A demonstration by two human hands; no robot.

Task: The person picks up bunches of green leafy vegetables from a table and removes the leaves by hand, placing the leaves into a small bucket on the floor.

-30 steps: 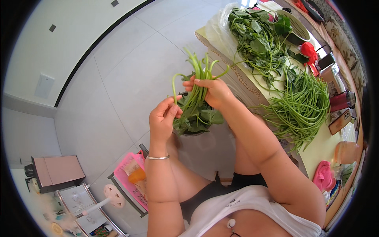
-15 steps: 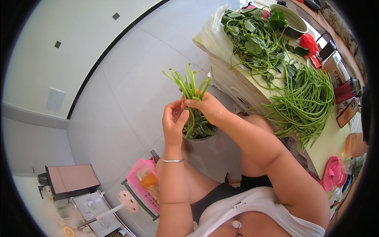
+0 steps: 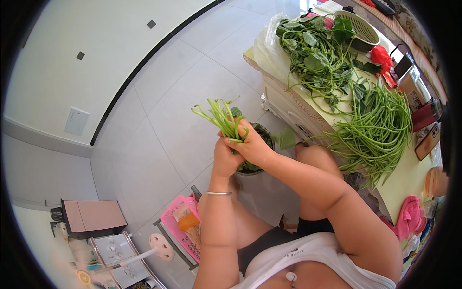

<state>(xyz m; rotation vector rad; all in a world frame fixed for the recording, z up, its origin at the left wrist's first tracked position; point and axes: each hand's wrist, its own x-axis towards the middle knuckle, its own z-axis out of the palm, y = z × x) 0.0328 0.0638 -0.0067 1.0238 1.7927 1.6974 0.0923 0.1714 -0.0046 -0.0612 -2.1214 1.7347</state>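
Note:
A small bunch of green leaf stems (image 3: pixel 216 118) is gripped in my right hand (image 3: pixel 254 145), its thumb across the stems and their cut ends fanning up and left. My left hand (image 3: pixel 226 158), with a silver bangle at the wrist, is closed against the lower part of the same bunch; its fingertips are partly hidden. Below the hands stands a round bin (image 3: pixel 272 139), partly covered by them, with dark green leaves (image 3: pixel 248 167) inside. A blurred loose leaf (image 3: pixel 286 138) shows just right of the bin.
On the table (image 3: pixel 392 185) to my right lie a heap of long stems (image 3: pixel 373 135) and a pile of leafy stems (image 3: pixel 315 53) beside a plastic bag (image 3: pixel 269 43). A colander (image 3: pixel 358 26), phone (image 3: pixel 427 142) and pink cloth (image 3: pixel 409 216) are there too. A pink basket (image 3: pixel 175 214) sits by my left leg.
My hands have come lower and closer together, and the left hand's raised fingers have closed in at the bunch. A loose leaf now appears beside the bin. The view has shifted slightly.

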